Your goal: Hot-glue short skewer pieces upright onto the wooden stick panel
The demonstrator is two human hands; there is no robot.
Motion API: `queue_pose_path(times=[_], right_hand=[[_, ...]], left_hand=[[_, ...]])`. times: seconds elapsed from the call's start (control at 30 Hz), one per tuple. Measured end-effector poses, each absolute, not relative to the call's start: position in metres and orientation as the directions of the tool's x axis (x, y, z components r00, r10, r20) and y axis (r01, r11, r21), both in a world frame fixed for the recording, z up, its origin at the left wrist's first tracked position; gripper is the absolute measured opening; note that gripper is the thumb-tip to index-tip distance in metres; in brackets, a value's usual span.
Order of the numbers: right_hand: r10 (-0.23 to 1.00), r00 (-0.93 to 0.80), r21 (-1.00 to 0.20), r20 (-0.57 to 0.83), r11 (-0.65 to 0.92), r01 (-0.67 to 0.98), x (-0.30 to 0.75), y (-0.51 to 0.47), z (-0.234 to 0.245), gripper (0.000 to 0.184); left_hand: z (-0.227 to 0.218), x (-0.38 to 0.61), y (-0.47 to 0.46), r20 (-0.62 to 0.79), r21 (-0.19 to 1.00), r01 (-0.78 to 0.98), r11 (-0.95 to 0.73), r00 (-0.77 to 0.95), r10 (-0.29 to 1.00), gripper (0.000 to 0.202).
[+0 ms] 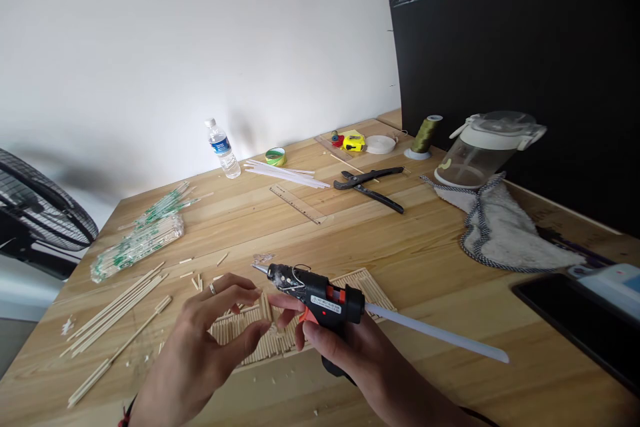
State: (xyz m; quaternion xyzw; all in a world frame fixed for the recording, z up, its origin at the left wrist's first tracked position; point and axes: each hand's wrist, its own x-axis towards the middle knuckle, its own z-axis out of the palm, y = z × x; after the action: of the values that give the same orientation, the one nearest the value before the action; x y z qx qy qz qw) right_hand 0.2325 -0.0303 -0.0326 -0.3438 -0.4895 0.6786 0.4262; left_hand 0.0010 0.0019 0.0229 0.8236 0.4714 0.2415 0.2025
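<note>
Head view: wooden table [240,227] backed by white wall [200,33], flanked by fan [45,207] and black panel [500,47]. Glue gun [325,303] wrapped in right hand [367,353] above stick mat [273,345]; short stick piece [265,307] pinched in left hand [210,327].

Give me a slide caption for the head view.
Right hand grips a glue gun while left hand pinches a small wooden piece near a stick panel.

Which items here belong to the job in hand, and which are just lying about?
Job in hand:
glue gun, in the right hand
stick pieces, in the left hand
stick panel on the table
loose sticks, likely
bagged sticks, likely

Lying about, it seems:
water bottle
lidded jug
cloth
yellow tape measure
thread spool
</note>
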Motion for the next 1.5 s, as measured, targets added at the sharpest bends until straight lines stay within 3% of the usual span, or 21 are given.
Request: queue_pose_path(times=[0.43,0.77,0.93,1.5], right_hand=[[0.968,-0.244,-0.990,-0.051,-0.082,-0.118,0.237,-0.016,-0.037,0.045],[0.956,-0.289,-0.994,0.057,0.081,0.071,0.256,-0.010,-0.024,0.056],[0.945,-0.328,-0.994,-0.001,0.035,0.106,0.262,-0.008,-0.030,0.062],[0.920,-0.386,-0.981,0.068,0.132,0.142,0.271,-0.005,-0.025,0.054]], left_hand=[[0.021,0.004,0.002,0.242,0.580,0.664,-0.472,0.413,0.878,0.007],[0.021,0.001,0.001,0.259,0.519,0.689,-0.506,0.437,0.861,0.013],[0.019,0.001,0.001,0.263,0.495,0.697,-0.519,0.449,0.854,0.014],[0.014,0.000,0.001,0.250,0.510,0.709,-0.487,0.420,0.873,0.017]])
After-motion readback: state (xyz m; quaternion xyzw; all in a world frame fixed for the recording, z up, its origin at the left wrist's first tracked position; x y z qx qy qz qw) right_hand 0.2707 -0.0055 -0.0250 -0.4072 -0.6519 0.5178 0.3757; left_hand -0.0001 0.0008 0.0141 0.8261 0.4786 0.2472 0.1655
